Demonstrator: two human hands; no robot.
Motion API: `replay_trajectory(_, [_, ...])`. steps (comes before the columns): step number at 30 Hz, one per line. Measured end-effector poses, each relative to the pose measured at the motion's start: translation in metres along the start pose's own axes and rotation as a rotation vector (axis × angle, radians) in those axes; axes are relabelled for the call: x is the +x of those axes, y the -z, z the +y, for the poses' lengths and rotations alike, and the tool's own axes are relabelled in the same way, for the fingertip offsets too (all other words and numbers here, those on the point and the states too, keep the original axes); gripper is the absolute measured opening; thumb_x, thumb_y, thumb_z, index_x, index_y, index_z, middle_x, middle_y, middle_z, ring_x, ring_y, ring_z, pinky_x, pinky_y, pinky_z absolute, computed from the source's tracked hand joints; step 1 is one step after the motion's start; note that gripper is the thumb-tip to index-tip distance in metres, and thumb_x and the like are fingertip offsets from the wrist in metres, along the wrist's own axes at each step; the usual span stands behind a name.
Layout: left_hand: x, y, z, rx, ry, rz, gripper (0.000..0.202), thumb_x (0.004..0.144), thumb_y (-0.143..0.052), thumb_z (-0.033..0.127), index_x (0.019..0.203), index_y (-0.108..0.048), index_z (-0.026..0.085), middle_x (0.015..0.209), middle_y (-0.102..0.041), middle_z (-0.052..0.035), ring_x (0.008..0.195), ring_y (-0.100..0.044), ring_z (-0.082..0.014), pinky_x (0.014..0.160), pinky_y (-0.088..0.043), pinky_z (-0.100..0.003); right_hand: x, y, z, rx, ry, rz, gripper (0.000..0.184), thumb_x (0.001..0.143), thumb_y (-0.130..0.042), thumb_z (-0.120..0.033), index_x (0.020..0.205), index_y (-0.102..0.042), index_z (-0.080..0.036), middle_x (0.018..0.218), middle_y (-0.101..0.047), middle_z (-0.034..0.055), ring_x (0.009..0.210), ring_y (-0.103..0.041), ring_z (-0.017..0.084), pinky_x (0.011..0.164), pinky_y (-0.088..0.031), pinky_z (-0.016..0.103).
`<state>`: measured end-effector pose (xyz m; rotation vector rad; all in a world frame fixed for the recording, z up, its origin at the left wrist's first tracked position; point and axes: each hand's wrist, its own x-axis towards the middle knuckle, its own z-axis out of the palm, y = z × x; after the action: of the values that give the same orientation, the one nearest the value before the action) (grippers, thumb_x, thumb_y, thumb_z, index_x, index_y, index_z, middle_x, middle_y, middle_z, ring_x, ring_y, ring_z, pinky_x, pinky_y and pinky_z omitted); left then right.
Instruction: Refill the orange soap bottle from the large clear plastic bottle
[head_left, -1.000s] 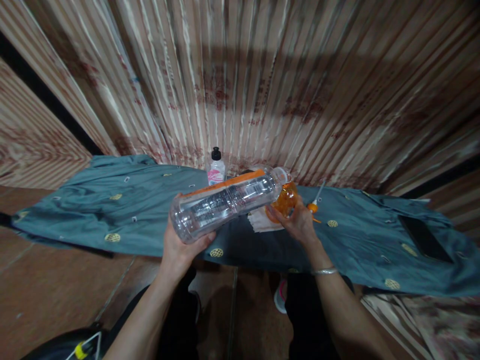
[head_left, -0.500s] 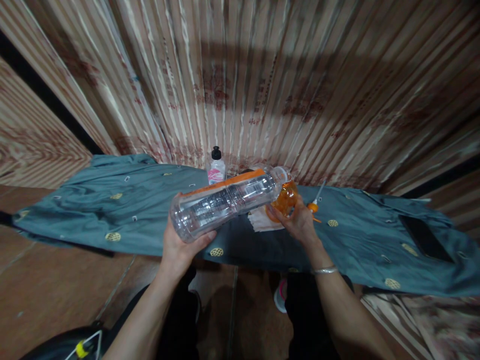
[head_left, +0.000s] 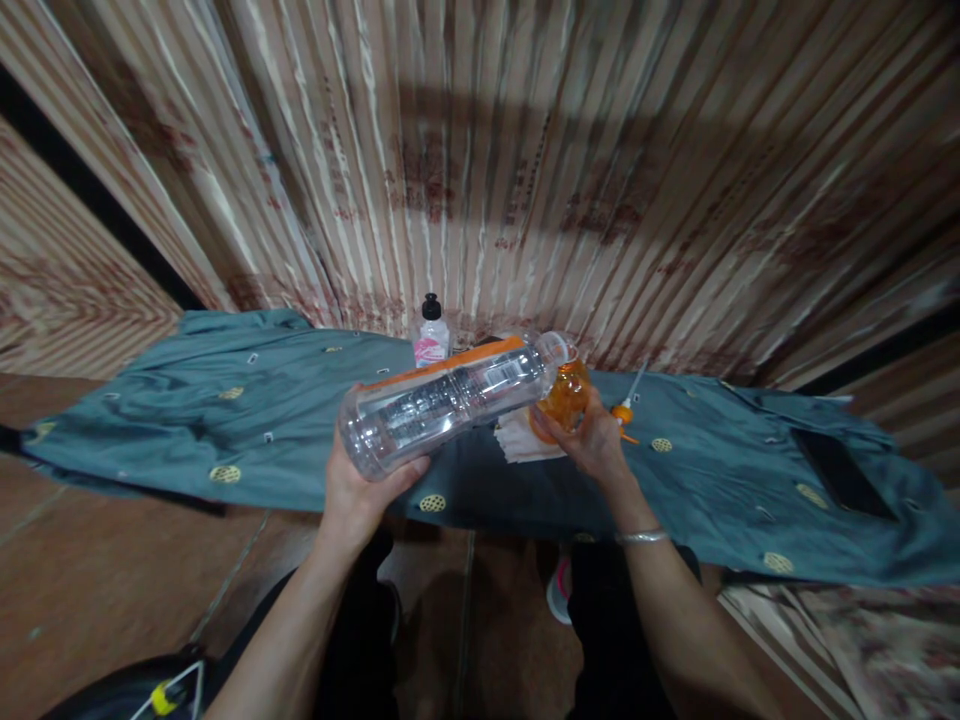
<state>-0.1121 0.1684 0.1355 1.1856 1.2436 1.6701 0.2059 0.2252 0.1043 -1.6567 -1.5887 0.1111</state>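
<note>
Head: left hand (head_left: 361, 492) under tilted bottle (head_left: 442, 402)

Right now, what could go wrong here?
1. The left hand grips the bottle only at its base, tilted almost flat; it could slip or swing.
2. The bottle's mouth meets the small orange jar in the right hand; anything coming out could miss and wet the tissue and cloth beneath.
</note>
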Motion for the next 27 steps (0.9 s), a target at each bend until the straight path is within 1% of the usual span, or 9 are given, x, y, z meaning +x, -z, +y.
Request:
replay_trajectory(3, [0.002, 0.000, -0.001, -0.026, 0.030, -0.024, 0.121, 0.046, -0.104, 0.045, 0.151, -0.049, 0.020, 0.140, -0.070, -0.0169, 0.127, -0.071, -0.0375, 0.116, -0.053, -0.054, 0.000, -0.001, 0.000, -0.008, -0.016, -0.006, 0.087, 0.080, -0.064, -0.085, 0.131, -0.060, -0.015, 0.109, -0.081, 0.0203, 0.097, -0.080, 0.039, 0.084, -0.065, 0.049])
replay_trajectory(6, [0.002, -0.003, 0.001, -0.048, 0.048, -0.034, 0.123, 0.046, -0.104, 0.046, 0.152, -0.047, 0.019, 0.143, -0.068, -0.0177, 0.132, -0.068, -0.0380, 0.118, -0.051, -0.053, 0.001, -0.001, 0.000, -0.006, -0.024, -0.007, 0.087, 0.079, -0.065, -0.083, 0.132, -0.059, -0.015, 0.109, -0.081, 0.0196, 0.096, -0.080, 0.039, 0.082, -0.065, 0.049])
replay_trajectory(13, [-0.006, -0.015, 0.020, -0.105, 0.062, -0.017, 0.116, 0.048, -0.103, 0.043, 0.148, -0.049, 0.018, 0.140, -0.069, -0.0161, 0.131, -0.069, -0.0360, 0.117, -0.052, -0.049, 0.002, 0.000, -0.002, -0.021, -0.004, -0.016, 0.084, 0.082, -0.064, -0.080, 0.134, -0.058, -0.015, 0.106, -0.082, 0.0189, 0.093, -0.081, 0.037, 0.079, -0.064, 0.045])
replay_trajectory(17, [-0.002, -0.011, 0.021, -0.048, 0.057, -0.039, 0.111, 0.049, -0.102, 0.043, 0.144, -0.050, 0.018, 0.139, -0.068, -0.0165, 0.131, -0.068, -0.0368, 0.115, -0.053, -0.049, 0.002, -0.001, -0.002, -0.015, -0.024, -0.041, 0.082, 0.080, -0.069, -0.075, 0.135, -0.057, -0.014, 0.107, -0.082, 0.0193, 0.095, -0.081, 0.037, 0.080, -0.064, 0.045])
replay_trajectory(21, [0.003, -0.005, 0.019, -0.016, 0.067, -0.075, 0.107, 0.047, -0.103, 0.040, 0.139, -0.052, 0.019, 0.138, -0.068, -0.0152, 0.129, -0.069, -0.0363, 0.113, -0.054, -0.049, 0.002, 0.000, 0.000, 0.015, -0.007, -0.052, 0.079, 0.080, -0.073, -0.069, 0.136, -0.056, -0.016, 0.113, -0.081, 0.0189, 0.098, -0.081, 0.037, 0.083, -0.063, 0.047])
replay_trajectory(24, [0.003, -0.005, 0.021, -0.029, 0.078, -0.066, 0.105, 0.045, -0.102, 0.038, 0.135, -0.053, 0.021, 0.135, -0.069, -0.0139, 0.124, -0.070, -0.0353, 0.108, -0.057, -0.048, 0.001, -0.001, 0.001, 0.047, -0.008, -0.048, 0.080, 0.078, -0.075, -0.069, 0.137, -0.056, -0.018, 0.118, -0.080, 0.0184, 0.102, -0.080, 0.037, 0.085, -0.063, 0.048])
replay_trajectory(27, [0.001, -0.009, 0.024, -0.031, 0.073, -0.050, 0.102, 0.043, -0.101, 0.038, 0.132, -0.055, 0.020, 0.132, -0.070, -0.0141, 0.122, -0.071, -0.0357, 0.107, -0.057, -0.049, 0.001, -0.003, 0.001, 0.065, -0.040, -0.040, 0.082, 0.076, -0.079, -0.068, 0.137, -0.056, -0.018, 0.118, -0.081, 0.0180, 0.103, -0.080, 0.038, 0.085, -0.063, 0.047])
